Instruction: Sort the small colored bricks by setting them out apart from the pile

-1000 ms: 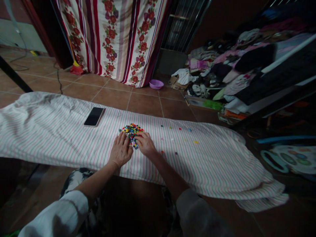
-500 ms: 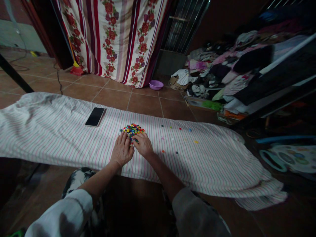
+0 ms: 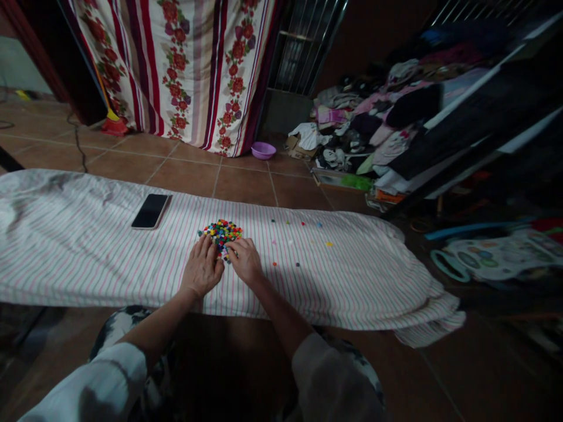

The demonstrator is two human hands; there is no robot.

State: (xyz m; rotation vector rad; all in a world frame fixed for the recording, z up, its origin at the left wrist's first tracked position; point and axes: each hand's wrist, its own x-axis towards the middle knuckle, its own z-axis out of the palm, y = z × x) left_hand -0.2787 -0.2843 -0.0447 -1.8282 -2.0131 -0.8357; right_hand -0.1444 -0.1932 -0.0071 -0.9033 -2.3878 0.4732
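In front of you, the striped cover (image 3: 352, 281) is matt, softly wrinkled cloth, and the small coloured pieces (image 3: 224, 228) appear to be plastic. The phone (image 3: 151, 211) shows you a smooth, glossy face, while your sleeves (image 3: 101, 375) are matt cloth. Beyond, note the printed-cloth curtain (image 3: 197, 70), smooth plastic basin (image 3: 264, 151) and faintly shiny floor tiles (image 3: 187, 176).

1. Pile (image 3: 224, 229): mixed; red, yellow, green, blue, orange, black seen.
2. Loose bits (image 3: 329, 244): red, blue, green, orange, yellow, pink, white, dark grey seen.
3. Cloth (image 3: 352, 281): white, striped in pink and grey-green.
4. Phone (image 3: 151, 211): black-screened, edged in pale pink.
5. Curtain (image 3: 200, 70): white, striped in red and purple, red-flowered.
6. Bowl (image 3: 264, 152): coloured purple.
7. Floor (image 3: 185, 177): tiled brown, crossed by paler lines.
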